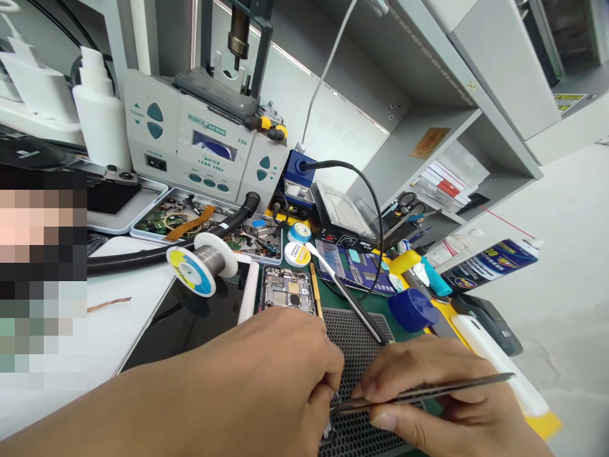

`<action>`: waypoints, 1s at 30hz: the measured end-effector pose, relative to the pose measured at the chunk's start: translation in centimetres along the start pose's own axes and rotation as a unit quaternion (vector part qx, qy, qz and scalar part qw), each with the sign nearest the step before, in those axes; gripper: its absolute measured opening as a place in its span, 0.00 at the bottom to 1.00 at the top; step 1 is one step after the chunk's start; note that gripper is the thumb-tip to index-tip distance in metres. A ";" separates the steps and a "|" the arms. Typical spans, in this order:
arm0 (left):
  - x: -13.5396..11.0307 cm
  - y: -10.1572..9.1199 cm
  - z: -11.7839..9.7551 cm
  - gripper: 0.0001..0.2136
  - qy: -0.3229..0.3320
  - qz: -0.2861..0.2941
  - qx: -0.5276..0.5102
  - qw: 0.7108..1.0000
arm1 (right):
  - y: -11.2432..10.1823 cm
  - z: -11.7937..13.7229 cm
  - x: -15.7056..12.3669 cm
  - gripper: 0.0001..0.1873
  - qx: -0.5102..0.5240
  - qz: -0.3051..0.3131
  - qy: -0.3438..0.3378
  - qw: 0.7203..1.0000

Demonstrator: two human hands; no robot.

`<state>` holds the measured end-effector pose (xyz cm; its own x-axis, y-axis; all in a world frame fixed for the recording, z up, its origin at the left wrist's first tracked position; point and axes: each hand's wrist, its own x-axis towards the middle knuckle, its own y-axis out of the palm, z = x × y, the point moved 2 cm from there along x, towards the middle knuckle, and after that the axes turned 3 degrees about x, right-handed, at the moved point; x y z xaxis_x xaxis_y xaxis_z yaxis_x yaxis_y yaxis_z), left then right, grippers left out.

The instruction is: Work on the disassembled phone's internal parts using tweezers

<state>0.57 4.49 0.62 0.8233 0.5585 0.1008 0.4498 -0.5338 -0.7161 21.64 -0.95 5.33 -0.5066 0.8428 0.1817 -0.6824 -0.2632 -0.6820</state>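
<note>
My right hand (442, 400) is closed on metal tweezers (428, 392), whose tips point left toward my left hand. My left hand (266, 381) rests with fingers curled over the lower part of an opened phone (288, 289), its circuit board showing. What the left fingers pinch, if anything, is hidden. Both hands meet above a black perforated mat (354, 336). The tweezers' tips sit at the left fingertips.
A solder spool (202, 261) lies on a dark tablet screen (190, 317). Behind stand a hot-air rework station (190, 143), a tray of circuit parts (190, 222), a blue soldering stand (299, 174), a glue tube (492, 261), a blue cap (412, 310), a white bottle (99, 108).
</note>
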 end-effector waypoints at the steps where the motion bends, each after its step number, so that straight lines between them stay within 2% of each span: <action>1: 0.0 0.1 0.1 0.08 0.006 0.008 -0.004 1.000 | 0.0 0.0 0.0 0.06 -0.002 0.000 0.003 1.000; 5: -0.5 0.4 0.4 0.10 0.013 -0.035 0.015 0.999 | 0.0 0.3 -0.1 0.07 -0.020 -0.008 0.011 1.000; 8: -1.0 0.8 0.4 0.11 0.022 -0.043 0.022 0.999 | -0.1 0.5 0.2 0.08 -0.030 -0.010 0.002 0.999; 13: -0.8 0.3 0.0 0.11 0.009 -0.021 0.028 0.999 | -0.2 0.3 0.1 0.09 -0.020 -0.005 -0.001 1.000; 19: 0.7 -0.5 0.2 0.09 -0.005 0.053 0.017 0.998 | 0.0 -0.3 -0.5 0.05 -0.002 -0.010 0.024 1.000; 25: 0.1 -0.1 0.1 0.09 -0.012 -0.005 0.016 1.000 | -0.1 0.3 0.1 0.07 -0.031 -0.004 0.003 1.000; 28: 0.1 -0.1 0.1 0.09 -0.016 -0.006 0.004 1.000 | -0.2 0.4 0.1 0.07 -0.043 -0.008 0.003 0.999; 30: 0.4 -0.2 0.2 0.08 -0.014 0.014 -0.002 1.000 | -0.2 0.3 -0.1 0.07 -0.044 -0.008 0.008 0.999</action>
<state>0.78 4.94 0.65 0.8259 0.5606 0.0604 0.4273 -0.5524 -0.7157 21.68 -1.08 5.69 -0.4874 0.8542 0.1812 -0.6405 -0.2087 -0.7391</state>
